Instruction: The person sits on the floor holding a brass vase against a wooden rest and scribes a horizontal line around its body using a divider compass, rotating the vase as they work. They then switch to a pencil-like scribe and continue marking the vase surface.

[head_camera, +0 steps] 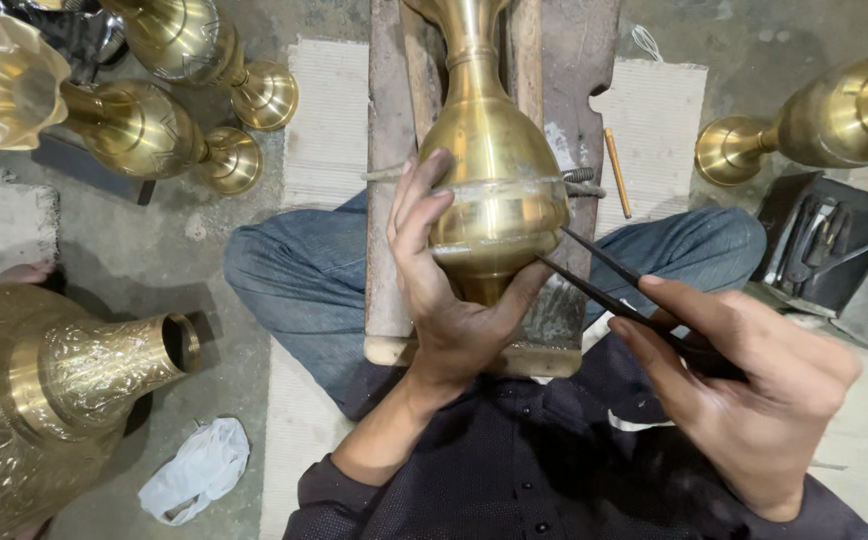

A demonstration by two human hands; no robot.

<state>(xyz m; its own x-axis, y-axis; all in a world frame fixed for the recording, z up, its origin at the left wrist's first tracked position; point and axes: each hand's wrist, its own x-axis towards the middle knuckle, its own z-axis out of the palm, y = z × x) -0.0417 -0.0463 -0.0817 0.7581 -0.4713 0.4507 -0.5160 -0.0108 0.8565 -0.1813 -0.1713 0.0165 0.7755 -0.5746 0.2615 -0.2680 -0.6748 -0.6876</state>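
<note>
Brass vase (494, 170) lies on the wooden block (554, 60) at twelve o'clock, your left hand (444, 290) cupping its belly, your right hand (744, 390) pinching black tweezers (604, 280) at its pale band (514, 195), work apparently mid-way.

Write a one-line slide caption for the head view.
Left hand steadies a brass vase on a wooden board while the right hand holds dark tweezers to its band.

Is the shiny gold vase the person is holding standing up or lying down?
Lying down. The brass vase rests lengthwise on a wooden block over the lap, with the left hand cupping its belly.
</note>
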